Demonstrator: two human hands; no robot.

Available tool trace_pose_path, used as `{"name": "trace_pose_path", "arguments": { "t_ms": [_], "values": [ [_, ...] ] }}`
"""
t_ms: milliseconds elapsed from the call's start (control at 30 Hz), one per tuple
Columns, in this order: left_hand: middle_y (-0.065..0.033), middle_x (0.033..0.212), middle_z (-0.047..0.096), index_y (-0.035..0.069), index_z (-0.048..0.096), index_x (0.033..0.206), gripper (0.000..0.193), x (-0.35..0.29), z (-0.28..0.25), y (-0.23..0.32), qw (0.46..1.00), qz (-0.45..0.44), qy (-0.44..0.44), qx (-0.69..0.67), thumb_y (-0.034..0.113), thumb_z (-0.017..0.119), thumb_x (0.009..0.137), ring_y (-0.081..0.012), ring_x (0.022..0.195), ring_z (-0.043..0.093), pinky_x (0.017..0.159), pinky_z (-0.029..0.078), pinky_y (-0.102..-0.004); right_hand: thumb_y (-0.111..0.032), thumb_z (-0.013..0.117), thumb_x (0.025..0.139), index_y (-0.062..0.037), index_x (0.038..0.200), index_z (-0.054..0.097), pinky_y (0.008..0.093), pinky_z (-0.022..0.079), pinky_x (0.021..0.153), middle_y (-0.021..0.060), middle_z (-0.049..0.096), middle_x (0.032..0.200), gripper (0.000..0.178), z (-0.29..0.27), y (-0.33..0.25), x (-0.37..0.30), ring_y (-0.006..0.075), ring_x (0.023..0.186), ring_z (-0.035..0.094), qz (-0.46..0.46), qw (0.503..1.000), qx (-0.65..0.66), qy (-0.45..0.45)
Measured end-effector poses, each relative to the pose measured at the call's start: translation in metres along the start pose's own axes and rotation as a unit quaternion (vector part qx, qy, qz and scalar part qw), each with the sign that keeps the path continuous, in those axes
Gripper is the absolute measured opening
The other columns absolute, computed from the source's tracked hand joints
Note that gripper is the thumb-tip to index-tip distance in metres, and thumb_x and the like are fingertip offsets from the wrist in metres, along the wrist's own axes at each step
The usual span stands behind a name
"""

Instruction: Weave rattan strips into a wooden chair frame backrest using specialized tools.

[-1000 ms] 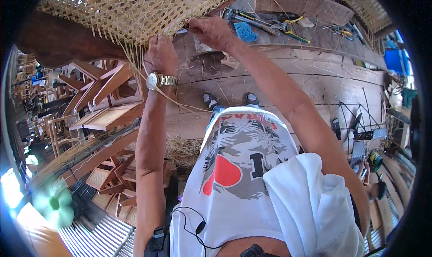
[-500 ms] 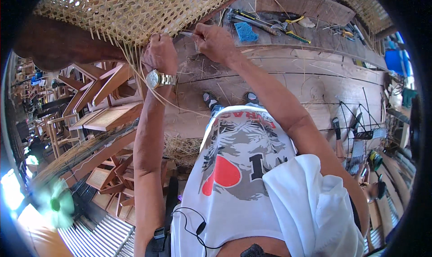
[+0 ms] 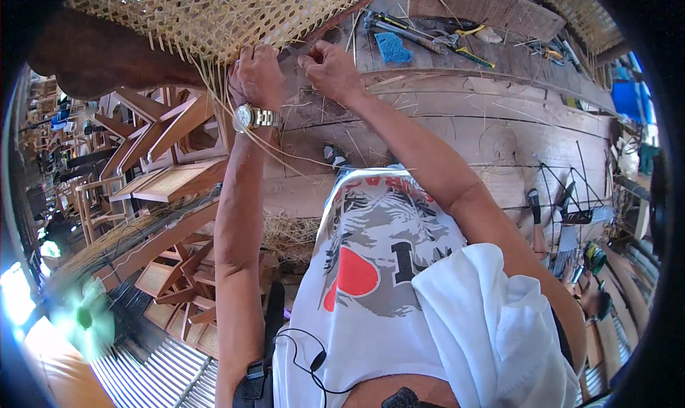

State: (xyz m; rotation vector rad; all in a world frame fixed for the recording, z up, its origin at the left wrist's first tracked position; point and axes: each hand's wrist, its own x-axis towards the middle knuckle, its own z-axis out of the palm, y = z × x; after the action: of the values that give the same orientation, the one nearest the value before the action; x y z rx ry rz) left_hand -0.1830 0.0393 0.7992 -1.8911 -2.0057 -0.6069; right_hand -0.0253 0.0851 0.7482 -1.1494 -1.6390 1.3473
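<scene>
While L hand (image 3: pixel 258 78) curls at the lower edge of the cane (image 3: pixel 214 15), hold unclear, & R hand's (image 3: pixel 330 71) bunched fingers grip prob. a thin blade (image 3: pixel 297 50) close by, a slip could nick skin/strands (image 3: pixel 210 85).

We take this for a furniture workshop, one that works in cane: pale cane webbing (image 3: pixel 235 15) spreads over a dark wooden frame (image 3: pixel 121 62), and a hammer (image 3: pixel 421 42) and yellow-handled pliers (image 3: pixel 471 31) lie on a plank work surface (image 3: pixel 435 62). To our left, wooden chair frames (image 3: pixel 175 176) crowd together, and straw-coloured shavings (image 3: pixel 291 238) are heaped by the floorboards (image 3: pixel 457 147).
</scene>
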Motion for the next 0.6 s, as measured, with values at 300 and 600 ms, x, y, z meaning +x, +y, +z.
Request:
{"name": "trace_pose_path", "arguments": {
  "t_ms": [300, 600],
  "values": [
    [-0.0138, 0.098, 0.071, 0.008, 0.073, 0.093, 0.011, 0.000, 0.012, -0.008, 0.991, 0.049, -0.044, 0.121, 0.019, 0.070, 0.090, -0.0359, 0.082, 0.072, 0.071, 0.056, -0.0478, -0.017, 0.072, 0.100, -0.0039, 0.098, 0.059, 0.0287, 0.049, 0.053, 0.0057, 0.063, 0.075, 0.019, 0.053, 0.024, -0.006, 0.0131, 0.058, 0.059, 0.123, 0.882, 0.454, -0.006],
    [-0.0108, 0.103, 0.071, 0.010, 0.072, 0.096, 0.011, -0.002, 0.021, -0.019, 0.989, 0.063, -0.048, 0.122, 0.020, 0.069, 0.091, -0.0328, 0.086, 0.073, 0.077, 0.055, -0.0468, -0.017, 0.068, 0.102, -0.0036, 0.102, 0.059, 0.0287, 0.049, 0.057, 0.0024, 0.060, 0.074, 0.016, 0.065, 0.043, 0.012, 0.0113, 0.062, 0.057, -0.045, 0.980, 0.163, 0.105]
  ]
}}
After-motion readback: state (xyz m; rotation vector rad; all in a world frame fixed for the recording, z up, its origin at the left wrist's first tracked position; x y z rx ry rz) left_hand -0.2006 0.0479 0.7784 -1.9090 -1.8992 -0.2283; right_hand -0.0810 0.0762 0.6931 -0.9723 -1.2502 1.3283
